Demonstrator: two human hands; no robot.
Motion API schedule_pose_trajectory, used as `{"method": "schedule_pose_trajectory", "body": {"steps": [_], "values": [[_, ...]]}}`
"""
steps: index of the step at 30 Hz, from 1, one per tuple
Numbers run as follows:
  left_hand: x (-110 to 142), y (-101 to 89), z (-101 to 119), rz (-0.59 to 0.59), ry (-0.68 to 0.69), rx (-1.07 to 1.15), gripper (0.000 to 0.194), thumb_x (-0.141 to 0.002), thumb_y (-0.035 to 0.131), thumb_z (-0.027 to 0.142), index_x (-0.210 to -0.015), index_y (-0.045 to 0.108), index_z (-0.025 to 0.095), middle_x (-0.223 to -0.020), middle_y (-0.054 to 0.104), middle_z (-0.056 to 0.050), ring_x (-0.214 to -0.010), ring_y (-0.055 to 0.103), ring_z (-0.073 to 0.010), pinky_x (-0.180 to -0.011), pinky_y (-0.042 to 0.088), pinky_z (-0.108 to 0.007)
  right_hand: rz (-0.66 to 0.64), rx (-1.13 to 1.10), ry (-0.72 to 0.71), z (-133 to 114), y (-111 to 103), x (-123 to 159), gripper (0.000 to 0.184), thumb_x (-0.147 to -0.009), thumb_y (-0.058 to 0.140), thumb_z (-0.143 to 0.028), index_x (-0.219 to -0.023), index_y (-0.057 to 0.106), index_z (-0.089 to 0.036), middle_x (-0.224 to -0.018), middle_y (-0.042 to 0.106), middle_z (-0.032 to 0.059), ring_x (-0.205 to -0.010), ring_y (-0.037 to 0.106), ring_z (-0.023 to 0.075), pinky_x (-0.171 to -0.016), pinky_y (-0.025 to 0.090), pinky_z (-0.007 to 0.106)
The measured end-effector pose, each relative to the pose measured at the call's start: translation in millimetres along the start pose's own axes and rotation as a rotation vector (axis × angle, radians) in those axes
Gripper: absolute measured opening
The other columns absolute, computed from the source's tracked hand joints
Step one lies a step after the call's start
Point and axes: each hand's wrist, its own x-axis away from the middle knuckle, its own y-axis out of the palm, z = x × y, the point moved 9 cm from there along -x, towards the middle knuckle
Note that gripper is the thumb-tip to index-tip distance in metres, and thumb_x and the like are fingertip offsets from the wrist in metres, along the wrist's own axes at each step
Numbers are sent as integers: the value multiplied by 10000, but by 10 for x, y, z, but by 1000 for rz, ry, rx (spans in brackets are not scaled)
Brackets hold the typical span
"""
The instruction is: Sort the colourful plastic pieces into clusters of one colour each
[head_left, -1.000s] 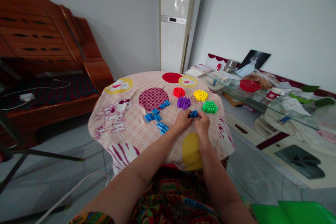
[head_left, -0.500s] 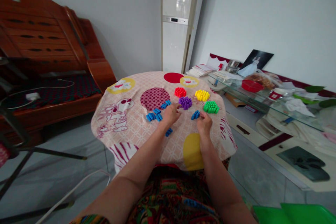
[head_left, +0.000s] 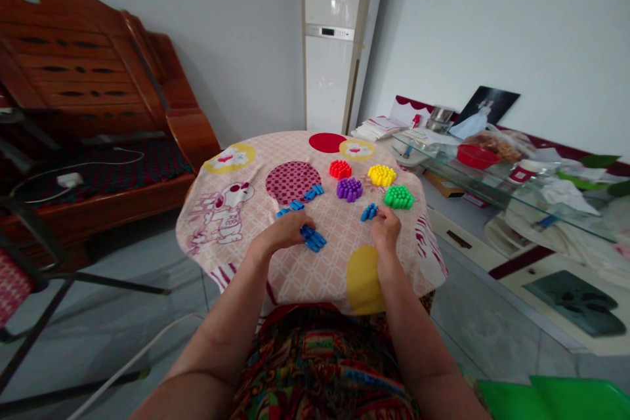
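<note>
Small blue pegs lie in loose groups on the round table's patterned cloth (head_left: 275, 269). My left hand (head_left: 285, 231) is at the left, palm down, its fingertips closed at the end of a group of blue pegs (head_left: 315, 240). More blue pegs (head_left: 312, 193) lie behind it, some partly hidden by the hand. On the right, my right hand (head_left: 386, 226) pinches the edge of a small blue cluster (head_left: 369, 212) resting on the cloth. Beyond are tight bunches of upright pegs: purple (head_left: 349, 189), red (head_left: 340, 169), yellow (head_left: 382, 175) and green (head_left: 398, 197).
A glass-topped cabinet (head_left: 497, 177) runs along the right, holding papers (head_left: 378, 128), a red bowl (head_left: 476, 156) and a paper cup (head_left: 522, 172). At the left stands a wooden bench (head_left: 93, 85). A tall white air conditioner (head_left: 327, 79) is behind the table.
My left hand has moved left and towards me, from beside the purple bunch to the blue pegs. My right hand stays at the small blue cluster. The view has shifted slightly.
</note>
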Motion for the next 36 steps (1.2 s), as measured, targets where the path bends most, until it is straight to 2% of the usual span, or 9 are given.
{"method": "schedule_pose_trajectory", "body": {"steps": [3, 7, 10, 13, 19, 23, 29, 33, 36], "values": [[-26, -23, -58, 62, -97, -55, 335, -719, 629, 78, -1016, 748, 174, -1043, 739, -82, -991, 672, -232, -894, 499, -305, -1, 7, 18, -12, -8, 6, 378, -662, 481, -174, -932, 744, -162, -870, 755, 77, -837, 665, 223, -820, 499, 328], [-2, -171, -56, 186, -149, -46, 500, -707, 558, 0, -1150, 708, 177, -1186, 698, -88, -1034, 660, -207, -907, 494, -278, 11, 1, 8, -35, -20, 14, 383, -671, 468, -188, -935, 743, -147, -854, 750, 81, -822, 659, 223, -806, 496, 327], [15, -90, 122, 71, -31, 30, 521, -718, 609, 55, -1211, 679, 207, -1204, 684, -61, -912, 662, -167, -851, 497, -253, 17, -10, -9, -39, -20, 12, 377, -669, 461, -196, -918, 741, -161, -833, 750, 70, -804, 652, 220, -791, 497, 324], [32, 65, 299, -57, 52, 14, 484, -680, 682, 104, -1150, 701, 216, -1131, 690, -56, -937, 655, -193, -852, 490, -267, 12, -13, -11, -31, -10, 6, 376, -666, 458, -200, -913, 739, -169, -828, 750, 66, -798, 653, 221, -788, 499, 326], [-82, 113, 326, 19, -18, -92, 316, -698, 648, 137, -1004, 723, 153, -1060, 699, -134, -1005, 659, -283, -865, 497, -340, 19, -22, -3, -32, -15, 11, 389, -658, 452, -204, -916, 742, -177, -819, 750, 57, -798, 654, 215, -779, 504, 315], [-299, 63, 333, 70, -11, -12, 307, -679, 642, 143, -977, 718, 143, -966, 726, -106, -910, 683, -252, -823, 511, -320, 18, -22, -15, -41, -14, 14, 400, -657, 444, -202, -922, 742, -171, -826, 751, 69, -807, 652, 224, -789, 501, 327], [-834, 12, 534, 194, 80, 383, 463, -690, 625, 124, -1149, 667, 158, -989, 738, -40, -788, 691, -153, -758, 537, -255, 10, -14, -26, -74, -29, 15, 404, -667, 444, -211, -925, 749, -154, -838, 747, 95, -808, 655, 244, -793, 496, 348], [-1129, 5, 665, 294, 141, 402, 463, -678, 594, 87, -1132, 670, 138, -1006, 739, -65, -816, 680, -162, -794, 554, -288, -8, 0, -47, -103, -32, 23, 396, -681, 452, -214, -933, 752, -156, -838, 747, 94, -802, 646, 243, -786, 494, 346], [-1258, 55, 687, 307, 135, 368, 460, -657, 581, 57, -1100, 681, 129, -1039, 740, -80, -853, 681, -172, -829, 558, -307, 5, 6, -62, -107, -40, 22, 396, -675, 454, -215, -924, 757, -159, -828, 750, 88, -792, 644, 237, -776, 497, 335]]}}
